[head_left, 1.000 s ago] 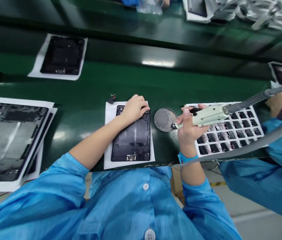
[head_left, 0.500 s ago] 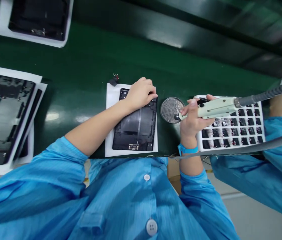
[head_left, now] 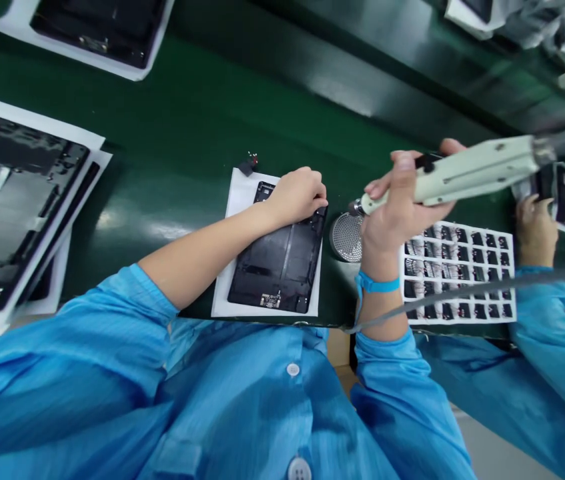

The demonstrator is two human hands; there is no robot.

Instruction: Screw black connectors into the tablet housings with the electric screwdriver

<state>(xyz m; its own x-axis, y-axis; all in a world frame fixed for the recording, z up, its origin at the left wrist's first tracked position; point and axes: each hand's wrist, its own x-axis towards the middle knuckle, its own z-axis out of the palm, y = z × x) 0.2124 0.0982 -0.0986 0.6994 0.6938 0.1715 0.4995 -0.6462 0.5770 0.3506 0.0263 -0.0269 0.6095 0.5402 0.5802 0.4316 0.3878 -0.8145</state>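
Observation:
A black tablet housing (head_left: 282, 270) lies on a white sheet (head_left: 223, 293) at the table's front edge. My left hand (head_left: 298, 195) rests across its top right part, fingers curled together at the corner; the fingertips and anything under them are hidden. My right hand (head_left: 395, 207) is wrapped around a pale green electric screwdriver (head_left: 477, 172), which is held up and nearly level, its tip pointing left. Below that tip sits a round metal dish with a perforated face (head_left: 346, 237), partly covered by my right hand. A small dark part with wires (head_left: 249, 164) lies behind the sheet.
At right is a white tray (head_left: 511, 313) with rows of small black wired parts. A grey cable (head_left: 442, 297) crosses in front of it. Stacked tablet housings (head_left: 17, 193) lie at left, another housing (head_left: 102, 30) behind. A co-worker's hand (head_left: 536, 233) is at far right.
My right hand has raised the screwdriver off the round dish, tilting its rear end higher. My left hand stays on the housing's corner. The view has shifted, and the co-worker's hand shows more fully.

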